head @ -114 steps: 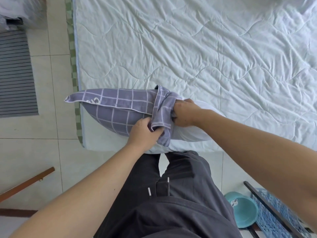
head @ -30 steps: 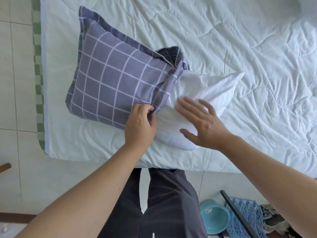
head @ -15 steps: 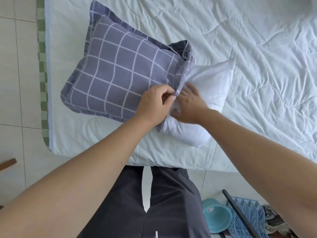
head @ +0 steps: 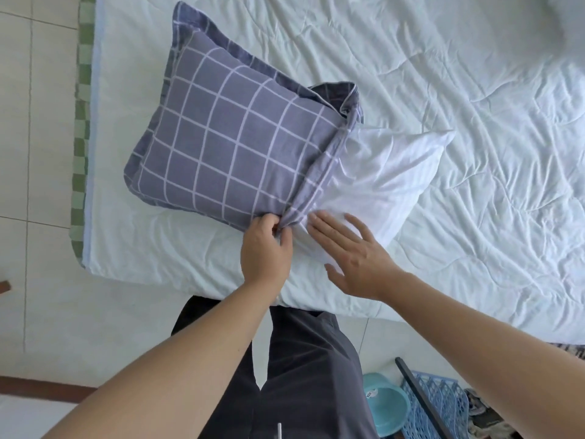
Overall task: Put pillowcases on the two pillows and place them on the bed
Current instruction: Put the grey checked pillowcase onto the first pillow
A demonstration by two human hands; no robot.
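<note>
Pillow (head: 389, 172) lies on the bed (head: 474, 90) near its left near corner, roughly two-thirds inside the pillowcase (head: 231, 147); the right end is bare and sticks out of the case mouth. Left hand (head: 264, 251) has a closed grip, pinching the near corner of the pillowcase hem. Right hand (head: 354, 251) is open, fingers straight and spread, flat on the exposed pillow just beside the hem. Step in hand looks like drawing the case over the rest of the pillow. To do it well: hold the hem firmly, press the filling down and in with the flat hand so the corner compresses, then slide the hem rightward over it; the far side of the mouth is bunched and folded back, so it probably needs the same pull to keep the hem even. Pillowcase is thin woven cloth, grey-purple with a white grid and a darker flat border, limp at the opening. Pillow is smooth white fabric, soft, plump, creased where pressed. Bed cover is white quilted, wrinkled. Second pillow not in view.
</note>
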